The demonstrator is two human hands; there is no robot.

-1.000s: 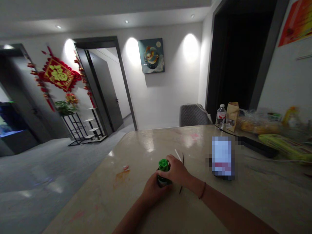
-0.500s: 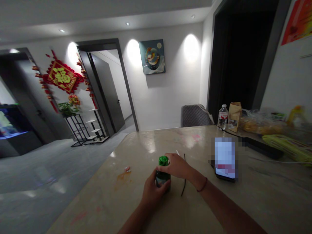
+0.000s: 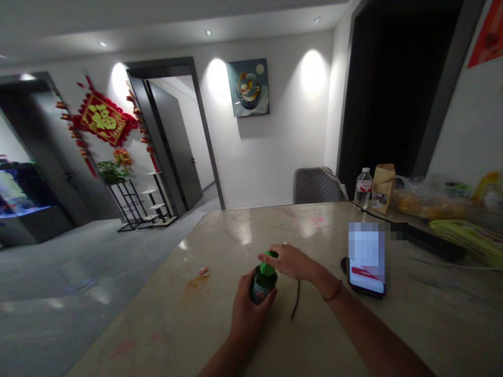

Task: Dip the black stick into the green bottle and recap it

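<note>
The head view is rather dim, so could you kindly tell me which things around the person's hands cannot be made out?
- Green bottle: the left hand and small size hide its label.
- Green top: the right hand partly covers it.
- Phone: pixelation hides the screen.
- Bagged food: blur hides its contents.

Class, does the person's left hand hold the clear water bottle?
No, the left hand grips a green-capped dark bottle; the water bottle stands farther off.

A polished cream stone tabletop (image 3: 157, 324) carries, from the near edge, a thin black cord (image 3: 295, 303) at twelve o'clock, a smartphone (image 3: 365, 288) at two, and an orange stain (image 3: 195, 285) with a small paper scrap (image 3: 203, 271) at eleven. A plastic water bottle (image 3: 363, 189) and paper bag (image 3: 383, 188) stand farther off at one.
</note>
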